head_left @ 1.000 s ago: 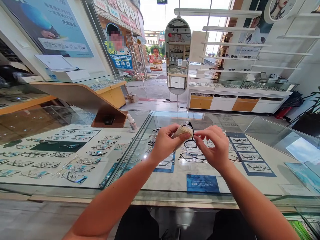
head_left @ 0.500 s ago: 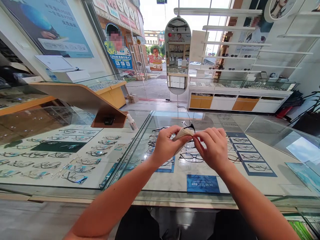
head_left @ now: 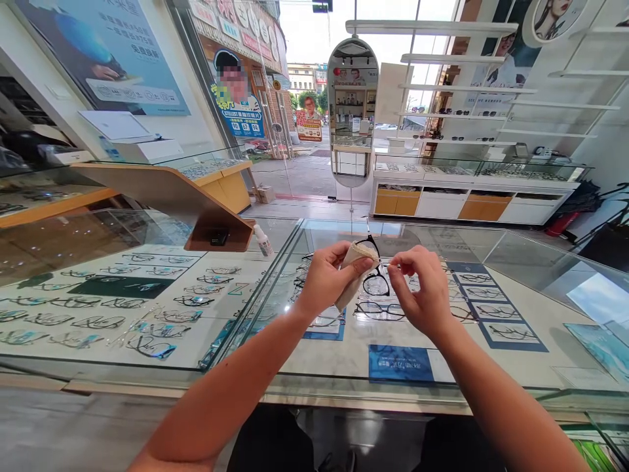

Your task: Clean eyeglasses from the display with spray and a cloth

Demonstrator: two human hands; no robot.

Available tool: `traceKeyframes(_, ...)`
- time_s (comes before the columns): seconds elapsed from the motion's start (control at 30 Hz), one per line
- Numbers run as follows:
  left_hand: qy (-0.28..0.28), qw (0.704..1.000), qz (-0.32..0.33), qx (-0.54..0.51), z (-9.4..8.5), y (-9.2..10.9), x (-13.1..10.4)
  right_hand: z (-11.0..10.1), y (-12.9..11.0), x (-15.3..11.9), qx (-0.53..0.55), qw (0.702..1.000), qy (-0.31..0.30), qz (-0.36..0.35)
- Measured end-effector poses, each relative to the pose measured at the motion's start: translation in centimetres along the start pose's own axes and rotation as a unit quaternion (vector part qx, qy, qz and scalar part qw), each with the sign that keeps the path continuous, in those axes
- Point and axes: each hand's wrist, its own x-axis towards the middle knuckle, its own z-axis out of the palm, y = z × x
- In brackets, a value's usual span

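My left hand [head_left: 328,275] is closed on a beige cleaning cloth [head_left: 351,288] wrapped round part of a pair of black-rimmed eyeglasses [head_left: 376,284]. The eyeglasses are turned on end above the glass counter, one lens hanging below the cloth and the other partly covered by it. Just to their right is my right hand [head_left: 422,288], its fingers curled and the thumb and index fingertips close together. Whether those fingertips hold a thin part of the eyeglasses is too small to make out. Beneath the hands, another pair of eyeglasses [head_left: 381,311] lies inside the showcase.
The glass showcase [head_left: 314,388] spans the front, with rows of eyeglasses inside. A small white spray bottle [head_left: 263,241] stands on the glass beside a wooden-backed stand [head_left: 221,219]. Beyond the counter rises an oval mirror [head_left: 352,111]. A blue card [head_left: 400,362] lies below the glass.
The eyeglasses have turned on end, so a lower lens now shows below the cloth. My right hand's fingertips have drawn slightly right, away from the cloth.
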Motion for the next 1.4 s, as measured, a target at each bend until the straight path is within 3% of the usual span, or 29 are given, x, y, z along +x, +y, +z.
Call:
traceKeyframes(0.5,0.0,0.988,0.094,0.123,0.2,-0.1,-0.4,0.0,0.0,0.0,-0.084,0.993,0.012,-0.077)
traceKeyframes(0.83,0.001,0.992,0.075,0.103,0.2,-0.3,-0.4,0.4,-0.1,0.1,-0.073,0.996,0.002,-0.05)
traceKeyframes(0.97,-0.014,0.997,0.043,0.055,0.1,-0.6,-0.3,0.4,0.0,-0.1,-0.027,0.999,-0.021,-0.004)
traceKeyframes(1.1,-0.015,1.0,0.01,0.007,0.1,-0.4,-0.1,0.3,0.0,-0.2,0.062,0.992,-0.047,0.104)
traceKeyframes(1.4,-0.013,0.997,-0.037,-0.065,0.3,-0.1,0.2,0.5,1.1,0.4,0.273,0.916,-0.16,0.246)
